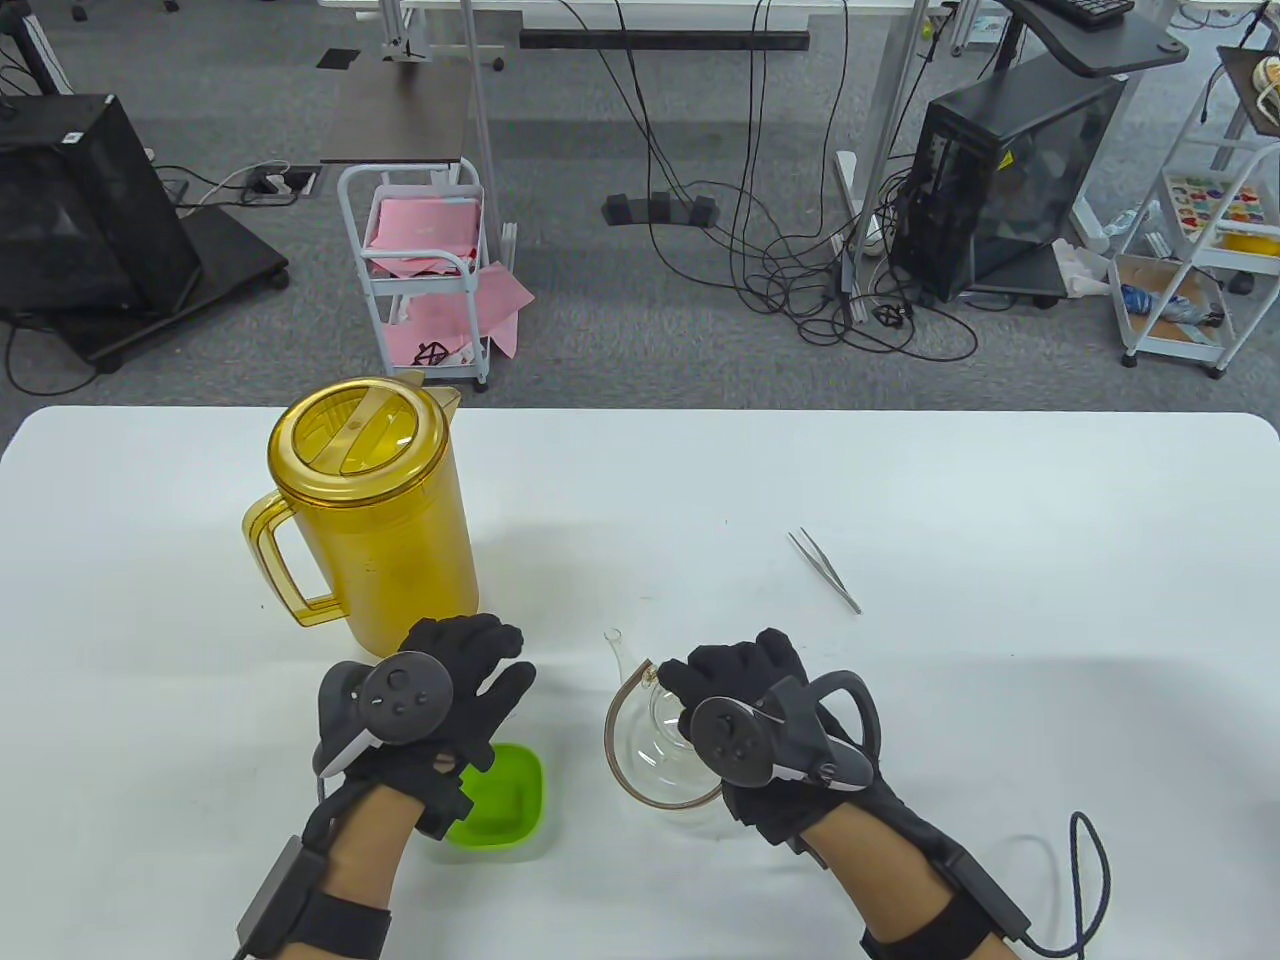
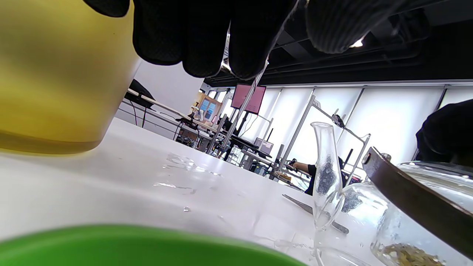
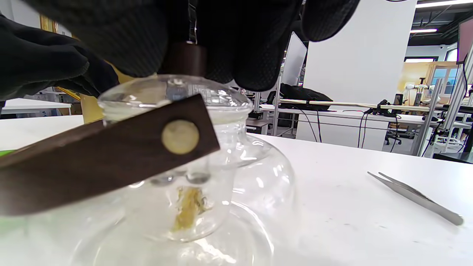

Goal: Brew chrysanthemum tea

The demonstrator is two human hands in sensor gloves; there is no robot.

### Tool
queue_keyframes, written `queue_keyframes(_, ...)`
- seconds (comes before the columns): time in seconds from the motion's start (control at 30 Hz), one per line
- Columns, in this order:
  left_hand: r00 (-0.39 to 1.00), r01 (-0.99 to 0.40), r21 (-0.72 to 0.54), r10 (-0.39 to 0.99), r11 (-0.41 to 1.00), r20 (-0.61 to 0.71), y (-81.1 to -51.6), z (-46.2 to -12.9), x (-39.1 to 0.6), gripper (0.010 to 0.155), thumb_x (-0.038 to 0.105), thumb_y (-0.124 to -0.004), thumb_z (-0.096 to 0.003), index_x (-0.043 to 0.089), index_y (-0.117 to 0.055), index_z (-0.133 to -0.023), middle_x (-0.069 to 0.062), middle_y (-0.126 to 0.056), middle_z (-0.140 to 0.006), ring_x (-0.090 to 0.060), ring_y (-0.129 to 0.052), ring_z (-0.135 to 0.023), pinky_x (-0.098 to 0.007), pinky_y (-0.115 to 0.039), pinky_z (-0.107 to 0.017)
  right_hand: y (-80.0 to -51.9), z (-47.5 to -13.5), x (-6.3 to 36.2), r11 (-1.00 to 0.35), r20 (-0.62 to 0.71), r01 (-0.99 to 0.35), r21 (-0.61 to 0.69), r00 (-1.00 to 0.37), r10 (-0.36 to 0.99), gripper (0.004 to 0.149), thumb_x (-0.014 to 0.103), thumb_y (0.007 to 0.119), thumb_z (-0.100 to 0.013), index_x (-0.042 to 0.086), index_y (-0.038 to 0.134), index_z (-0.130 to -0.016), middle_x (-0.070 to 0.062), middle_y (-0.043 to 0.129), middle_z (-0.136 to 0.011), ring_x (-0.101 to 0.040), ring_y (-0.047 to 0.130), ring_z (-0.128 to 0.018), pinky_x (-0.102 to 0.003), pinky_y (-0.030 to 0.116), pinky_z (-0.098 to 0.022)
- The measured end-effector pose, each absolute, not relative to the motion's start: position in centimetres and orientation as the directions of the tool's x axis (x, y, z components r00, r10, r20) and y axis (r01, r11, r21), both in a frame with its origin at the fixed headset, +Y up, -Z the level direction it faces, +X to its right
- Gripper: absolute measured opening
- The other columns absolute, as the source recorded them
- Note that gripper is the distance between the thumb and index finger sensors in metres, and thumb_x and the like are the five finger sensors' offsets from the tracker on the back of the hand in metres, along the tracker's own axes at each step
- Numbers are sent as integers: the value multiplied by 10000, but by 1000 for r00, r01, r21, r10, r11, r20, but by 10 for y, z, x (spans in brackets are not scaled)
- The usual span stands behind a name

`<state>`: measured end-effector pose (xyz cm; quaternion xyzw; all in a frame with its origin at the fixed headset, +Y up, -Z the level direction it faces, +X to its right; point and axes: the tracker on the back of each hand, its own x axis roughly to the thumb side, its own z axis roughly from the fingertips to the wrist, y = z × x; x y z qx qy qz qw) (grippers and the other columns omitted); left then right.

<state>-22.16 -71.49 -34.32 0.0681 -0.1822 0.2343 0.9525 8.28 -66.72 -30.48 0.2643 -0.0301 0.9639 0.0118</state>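
While the right hand (image 1: pixel 745 690) hovers over it, the glass teapot (image 1: pixel 655 745) sits near the table's front edge, slightly right of centre, spout (image 1: pixel 615 640) pointing toward 11 o'clock. Right wrist view: the fingertips (image 3: pixel 255 48) bunch down around the dark knob (image 3: pixel 184 59) of the glass lid (image 3: pixel 173 94), pinching it; lid seated on the pot's mouth. Brown wooden handle (image 3: pixel 107 155) arcs over the pot, tipped to one side, fixed with a pale rivet. Inside the clear infuser, a small clump of yellowish chrysanthemum (image 3: pixel 188 207); more of it shows at the pot's bottom in the left wrist view.

At 9 o'clock from the teapot, the left hand (image 1: pixel 445 690) hangs above a green dish (image 1: pixel 510 800), fingers loosely curved downward. Left wrist view shows something thin and clear by its fingertips (image 2: pixel 207 44); cannot tell whether it is held. The dish lies partly under that hand, just beside the pot, not touching.

At 11 o'clock from the dish, a translucent amber pitcher (image 1: pixel 375 510) stands upright, lid on, handle facing left, close to the left hand's fingers. Steel tweezers (image 1: pixel 825 570) lie flat at 1 o'clock from the teapot, apart from it. A few water drops mark the white table (image 1: pixel 1000 520) between pitcher and pot.

Beyond the far edge: grey carpet, tangled cables, a white trolley (image 1: pixel 420 270) holding pink sheets, a black computer tower (image 1: pixel 1010 180).
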Motion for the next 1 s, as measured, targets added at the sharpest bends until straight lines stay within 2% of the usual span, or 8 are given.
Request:
queue_keyframes(0.1,826,-466,38,419,884,378,-716,-344,-221,592,599,-716,-562,225,-762,-1018,-133,-782,-1094,-454,-694,-996,-686,-436,-766,-664,-305,88,-991,498,-99,-84,-866,44,671,571,712,-567,321,507,-1155,-32,584,-1137,-362,707,-1038,-669,481,-757)
queue_keyframes(0.2,825,-469,38,422,883,377,-715,-343,-221,592,598,-718,-562,224,-762,-1018,-133,-782,-1095,-456,-694,-996,-688,-435,-765,-653,-306,99,-967,477,-194,-168,-874,92,726,614,683,-554,307,449,-1169,-24,538,-1163,-373,624,-1097,-668,458,-771)
queue_keyframes(0.27,825,-470,38,424,882,375,-715,-343,-222,594,598,-718,-561,223,-764,-1018,-132,-781,-1096,-453,-692,-998,-686,-434,-767,-645,-309,114,-924,470,-292,-248,-870,148,723,616,677,-545,305,458,-1159,4,544,-1158,-352,610,-1110,-658,442,-787)
queue_keyframes(0.33,826,-469,36,423,883,373,-715,-343,-222,594,598,-718,-561,222,-764,-1018,-130,-782,-1096,-455,-692,-997,-686,-433,-767,-638,-313,132,-854,480,-377,-359,-859,178,694,607,692,-534,296,536,-1135,2,616,-1123,-348,667,-1077,-651,473,-775)
queue_keyframes(0.5,826,-467,37,421,883,375,-715,-343,-222,592,597,-719,-560,223,-767,-1016,-130,-783,-1096,-454,-694,-997,-686,-434,-767,-628,-324,180,-813,329,-370,-449,-915,235,694,621,683,-534,290,554,-1129,-2,613,-1116,-343,645,-1079,-643,473,-778)
queue_keyframes(0.73,827,-467,35,423,883,371,-715,-344,-222,594,597,-720,-560,221,-766,-1018,-133,-782,-1097,-456,-693,-997,-687,-433,-767,-634,-343,237,-839,154,-337,-427,-942,300,697,627,679,-543,287,553,-1138,-8,591,-1135,-355,611,-1101,-655,465,-775)
queue_keyframes(0.87,827,-472,42,426,880,367,-713,-344,-223,595,597,-719,-560,220,-765,-1019,-131,-781,-1098,-455,-691,-1000,-687,-433,-767,-655,-359,263,-875,61,-368,-316,-928,368,682,614,676,-553,267,577,-1132,-31,604,-1128,-378,622,-1087,-660,474,-761)
queue_keyframes(1.0,829,-470,44,424,882,364,-713,-345,-225,594,596,-719,-561,220,-767,-1018,-128,-781,-1101,-456,-690,-1001,-688,-431,-767,-687,-362,274,-944,-26,-258,-207,-963,269,678,612,671,-557,263,580,-1131,-37,605,-1129,-382,631,-1084,-657,490,-754)
